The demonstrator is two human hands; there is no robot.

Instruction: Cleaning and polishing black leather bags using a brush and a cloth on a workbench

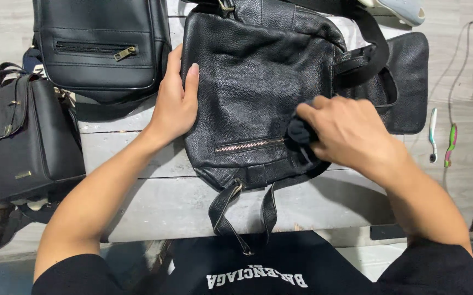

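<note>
1. My left hand (173, 106) lies flat and open against the left side of the black leather bag (258, 82), fingers together and pointing to the far edge of the table (154, 202), as I judge so that the bag does not slide while I rub it.
2. My right hand (346, 134) is closed around a small dark cloth (300, 134), bunched under the fingertips and pressed onto the bag's lower right part, just at the end of the zip (250, 145).
3. The bag lies on its back in the middle of the table, its bottom toward the near edge, so the zipped face is up and within reach of both hands.
4. Its two straps (242, 216) hang over the near edge toward my lap (out of the way of the cloth, it seems).
5. The leather is pebbled, black, with a dull sheen; the zip is a pale metal and shut.
6. A second black bag (102, 46) sits at the far left corner, a third (23, 136) off the left edge, both apart from my hands.
7. Two toothbrushes (441, 136) lie off to the right.
</note>
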